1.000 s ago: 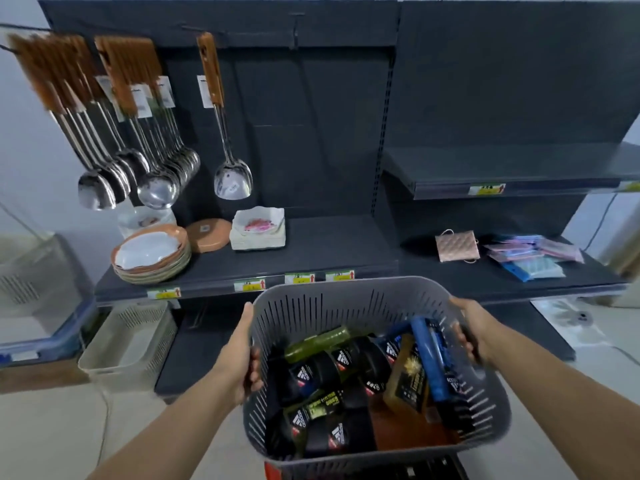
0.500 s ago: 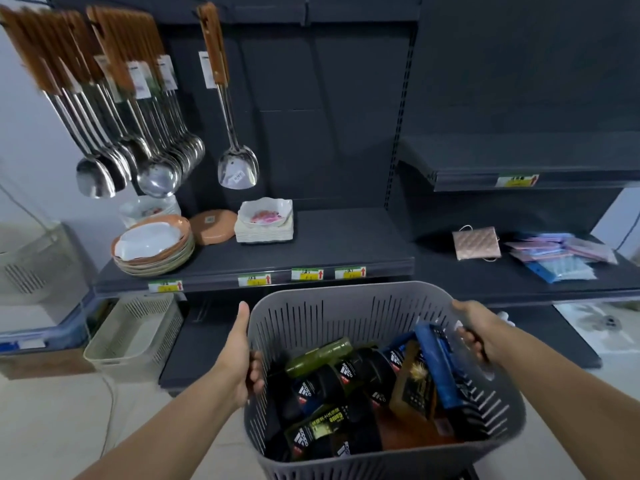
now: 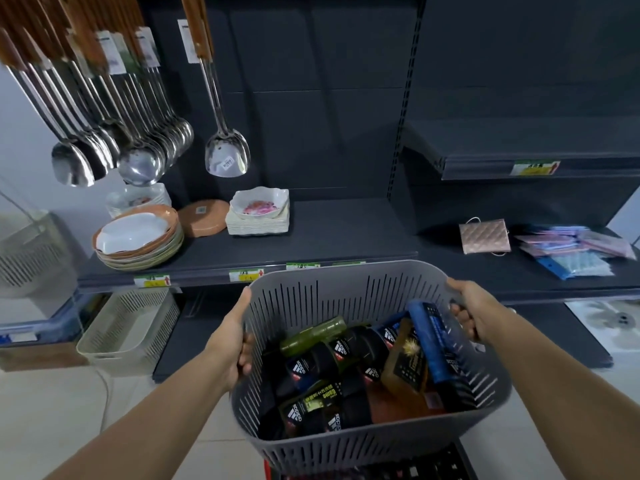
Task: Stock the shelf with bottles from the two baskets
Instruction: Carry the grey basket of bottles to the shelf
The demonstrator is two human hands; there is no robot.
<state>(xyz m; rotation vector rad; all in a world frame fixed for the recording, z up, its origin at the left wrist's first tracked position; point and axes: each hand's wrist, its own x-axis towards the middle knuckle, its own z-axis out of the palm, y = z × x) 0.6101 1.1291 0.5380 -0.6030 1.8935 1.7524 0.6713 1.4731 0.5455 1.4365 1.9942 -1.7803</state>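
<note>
A grey slotted basket (image 3: 346, 292) is held up in front of the dark shelf unit, its far rim level with the middle shelf (image 3: 329, 237). My left hand (image 3: 233, 341) grips its left rim and my right hand (image 3: 471, 306) grips the right rim. Inside lie several bottles: black ones (image 3: 311, 368) with white logos, a green one (image 3: 313, 336), an amber one (image 3: 405, 362) and a tall blue one (image 3: 433, 341). Below the basket shows part of a red and black crate (image 3: 398, 471).
Stacked plates (image 3: 138, 237) and white dishes (image 3: 258, 213) occupy the middle shelf's left part. Ladles and spatulas (image 3: 138, 147) hang above them. A pink pouch (image 3: 485, 235) and packets (image 3: 575, 249) lie on the right shelf. A beige basket (image 3: 128, 327) stands on the floor at left.
The basket has come closer to the shelf and slightly higher, with both hands keeping their grip on the rims. The view has shifted closer to the shelving.
</note>
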